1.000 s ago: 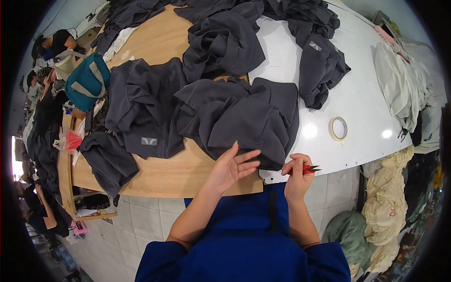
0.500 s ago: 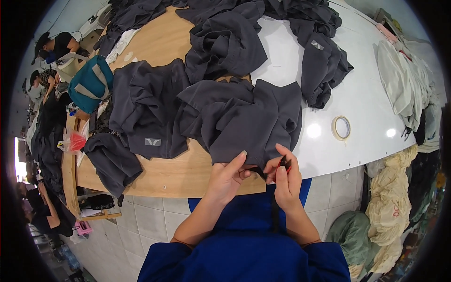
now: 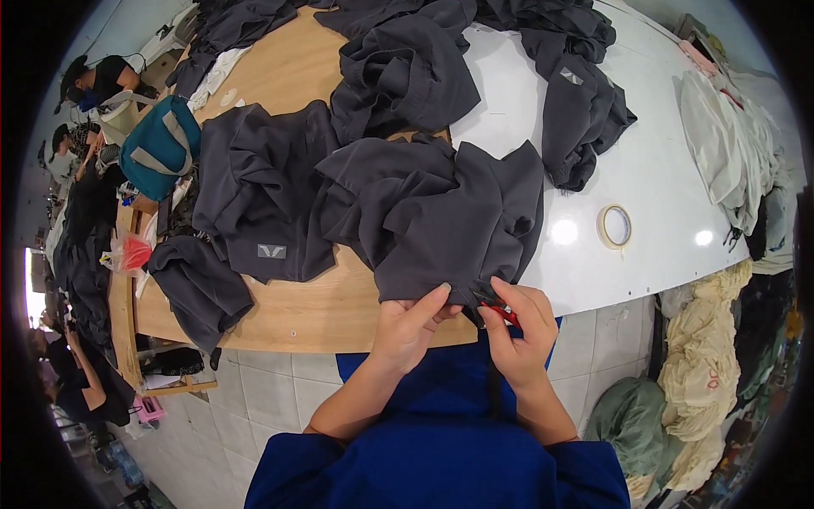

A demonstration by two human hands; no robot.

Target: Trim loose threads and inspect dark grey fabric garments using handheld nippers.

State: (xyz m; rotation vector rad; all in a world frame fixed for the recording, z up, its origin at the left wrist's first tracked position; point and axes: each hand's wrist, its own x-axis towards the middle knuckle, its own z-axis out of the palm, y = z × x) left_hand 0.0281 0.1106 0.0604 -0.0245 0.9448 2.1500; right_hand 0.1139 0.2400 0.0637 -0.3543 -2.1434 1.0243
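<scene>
A dark grey garment point(image 3: 454, 233) lies crumpled at the table's front edge. My left hand point(image 3: 405, 329) is closed on its near hem, thumb on top and fingers underneath. In my right hand point(image 3: 524, 332) is a small pair of thread snips point(image 3: 504, 312) with red on the handle and a dark tip. The tip is against the hem, just right of my left thumb. Part of the snips is hidden by my fingers, and whether the blades are apart cannot be made out.
Several more dark grey garments point(image 3: 263, 195) cover the table. A tape roll point(image 3: 614, 226) sits on its white part point(image 3: 585, 271). At the left are a teal bag point(image 3: 161, 148) and people at work. Cream cloth point(image 3: 699, 348) and a green sack point(image 3: 629, 424) stand at the right.
My right hand has turned and moved in to the hem, bringing the snips' tip onto the fabric. My left hand keeps its hold in nearly the same place.
</scene>
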